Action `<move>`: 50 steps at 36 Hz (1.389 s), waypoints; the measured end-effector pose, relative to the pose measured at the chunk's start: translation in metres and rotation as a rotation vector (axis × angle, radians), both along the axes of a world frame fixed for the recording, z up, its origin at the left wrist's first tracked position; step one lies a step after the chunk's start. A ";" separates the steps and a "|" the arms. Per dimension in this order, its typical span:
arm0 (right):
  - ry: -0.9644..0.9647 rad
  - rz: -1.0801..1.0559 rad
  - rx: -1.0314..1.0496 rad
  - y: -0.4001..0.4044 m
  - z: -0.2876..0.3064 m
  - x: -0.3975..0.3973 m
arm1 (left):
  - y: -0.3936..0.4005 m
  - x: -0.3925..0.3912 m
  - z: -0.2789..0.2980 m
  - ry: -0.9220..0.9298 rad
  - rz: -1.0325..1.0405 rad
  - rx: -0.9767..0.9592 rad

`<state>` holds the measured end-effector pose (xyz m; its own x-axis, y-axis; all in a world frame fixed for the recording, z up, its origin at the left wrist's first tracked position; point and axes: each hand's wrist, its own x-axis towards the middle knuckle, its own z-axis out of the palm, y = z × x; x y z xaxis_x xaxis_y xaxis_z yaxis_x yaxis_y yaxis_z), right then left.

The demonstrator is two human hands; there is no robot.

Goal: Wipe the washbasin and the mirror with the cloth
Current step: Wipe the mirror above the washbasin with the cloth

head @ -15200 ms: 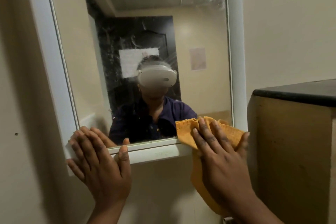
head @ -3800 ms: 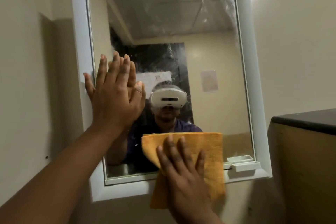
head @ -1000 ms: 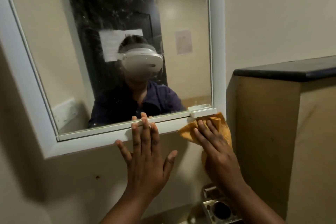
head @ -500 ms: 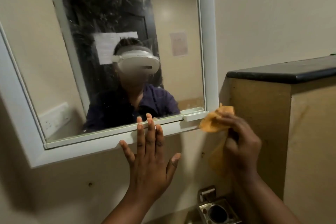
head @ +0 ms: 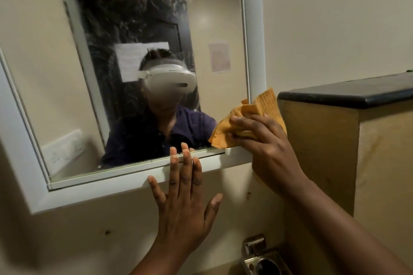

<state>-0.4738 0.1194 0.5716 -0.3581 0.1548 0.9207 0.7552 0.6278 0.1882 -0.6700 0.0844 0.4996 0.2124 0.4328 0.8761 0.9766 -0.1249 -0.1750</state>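
Note:
The mirror [head: 125, 78] hangs on the beige wall in a white frame [head: 143, 179], its glass streaked near the top. My right hand [head: 263, 143] grips a bunched orange cloth [head: 266, 107] at the mirror's lower right corner, against the frame. My left hand [head: 183, 198] lies flat with straight spread fingers on the wall and the bottom frame, fingertips reaching the glass edge. The washbasin itself is out of view.
A tan partition with a black top [head: 348, 94] stands close on the right. A metal tap fitting [head: 259, 257] shows at the bottom edge below my right forearm. The reflection shows a person wearing a white headset.
My right hand has lifted the bunched cloth from beside the frame up onto the mirror's lower right corner. My left hand has stayed flat on the bottom frame.

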 end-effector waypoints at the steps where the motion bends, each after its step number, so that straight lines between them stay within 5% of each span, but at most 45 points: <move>1: 0.019 -0.004 0.016 0.000 -0.003 0.003 | 0.000 0.000 0.000 0.001 0.002 -0.003; 23: 0.323 -0.045 0.042 -0.001 0.054 -0.016 | 0.003 0.012 0.007 0.027 0.001 -0.053; 35: 0.124 0.018 -0.006 0.002 0.006 0.012 | 0.005 0.016 0.005 0.034 0.002 -0.069; 50: 0.386 -0.007 -0.156 -0.007 -0.020 0.000 | 0.000 0.011 0.004 0.057 0.030 -0.085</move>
<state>-0.4735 0.1128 0.5520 0.0102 0.3047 0.9524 0.7560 0.6210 -0.2068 -0.6591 0.0841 0.5033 0.2461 0.5123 0.8228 0.9690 -0.1122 -0.2200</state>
